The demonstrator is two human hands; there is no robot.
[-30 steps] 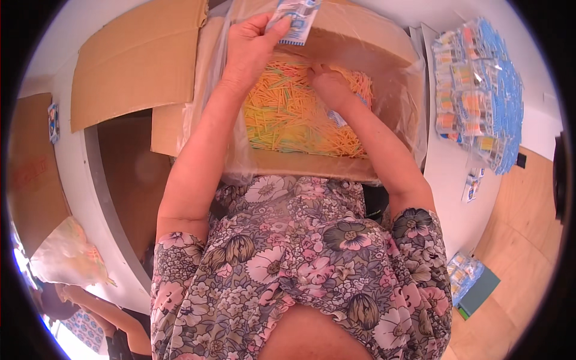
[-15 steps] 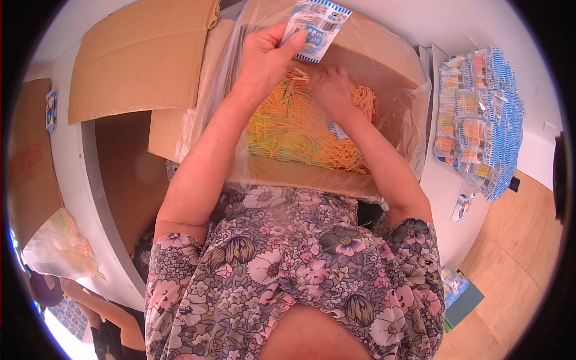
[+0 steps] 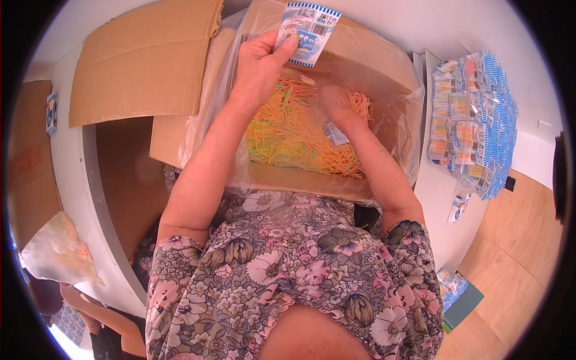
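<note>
A small flat packet point(image 3: 309, 37), white and blue with striped ends, is pinched between the thumb and fingers of my left hand point(image 3: 259, 69), above the far part of an open cardboard box point(image 3: 393, 141). Inside the box lies a heap of thin orange, yellow, green and pink sticks point(image 3: 288, 129). My right hand point(image 3: 335, 99) is down at the far right of this heap. Its fingers are smeared by motion, so what they hold cannot be made out. Near my right wrist, another blue-and-white packet point(image 3: 336, 134) rests on the sticks.
Clear plastic point(image 3: 228, 114) lines the box. At left rises a cardboard flap point(image 3: 144, 60). A large stack of filled packets point(image 3: 474, 123) stands on the white surface at right, with a single packet point(image 3: 459, 207) nearby. Another person's arm point(image 3: 105, 312) shows at lower left.
The packet in my left hand has moved slightly left and down and is more upright. My right hand has shifted slightly right and down over the sticks.
</note>
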